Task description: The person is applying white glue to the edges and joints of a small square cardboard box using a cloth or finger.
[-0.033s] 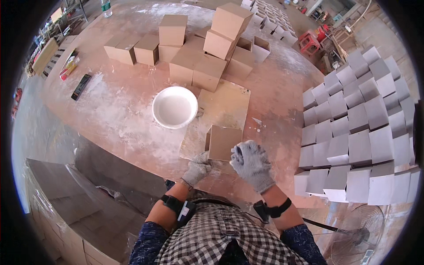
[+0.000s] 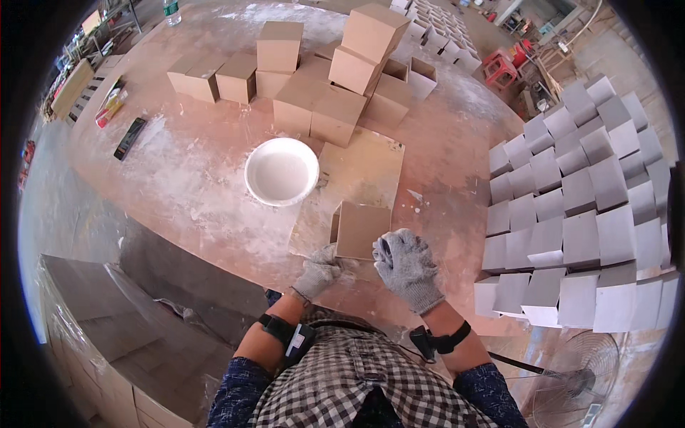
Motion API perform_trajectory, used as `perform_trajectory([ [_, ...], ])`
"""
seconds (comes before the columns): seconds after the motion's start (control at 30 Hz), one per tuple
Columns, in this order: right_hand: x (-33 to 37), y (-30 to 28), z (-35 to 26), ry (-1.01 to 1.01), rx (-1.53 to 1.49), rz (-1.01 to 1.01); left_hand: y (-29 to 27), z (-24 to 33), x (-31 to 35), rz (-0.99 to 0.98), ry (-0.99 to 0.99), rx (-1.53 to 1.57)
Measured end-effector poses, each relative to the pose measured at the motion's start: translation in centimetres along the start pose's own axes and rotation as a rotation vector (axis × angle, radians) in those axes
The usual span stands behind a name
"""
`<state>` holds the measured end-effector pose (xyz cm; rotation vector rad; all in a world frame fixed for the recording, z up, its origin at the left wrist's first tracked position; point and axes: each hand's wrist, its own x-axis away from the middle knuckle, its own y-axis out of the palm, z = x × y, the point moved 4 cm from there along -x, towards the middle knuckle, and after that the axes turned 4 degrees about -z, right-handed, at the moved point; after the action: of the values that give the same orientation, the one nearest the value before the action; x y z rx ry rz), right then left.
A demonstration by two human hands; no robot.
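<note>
At the lower centre of the frame we see a brown cardboard box [image 2: 364, 230] on a thin tan board [image 2: 371, 153]. Our gloved left hand [image 2: 317, 274] meets the box's lower-left corner; we cannot tell whether its fingers grip. Our gloved right hand [image 2: 409, 269] overlaps the lower-right corner, fingers curled inward, and we cannot tell whether they hold anything. Up and left of the box we have a white bowl [image 2: 250, 172] with whitish contents; more brown boxes [image 2: 335, 114] stand at upper centre.
</note>
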<state>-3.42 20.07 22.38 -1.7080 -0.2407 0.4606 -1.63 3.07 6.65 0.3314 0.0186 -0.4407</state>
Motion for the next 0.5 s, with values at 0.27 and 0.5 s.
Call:
perform_trajectory([
  [0.27, -7.4, 2.9, 1.4, -0.04, 0.291, -0.02, -0.4, 0.6, -0.4, 0.003, 0.021, -0.276],
  [0.5, -3.9, 2.1, 0.4, 0.027, 0.126, -0.088, -0.9, -2.5, -0.6, 0.011, 0.023, -0.355],
])
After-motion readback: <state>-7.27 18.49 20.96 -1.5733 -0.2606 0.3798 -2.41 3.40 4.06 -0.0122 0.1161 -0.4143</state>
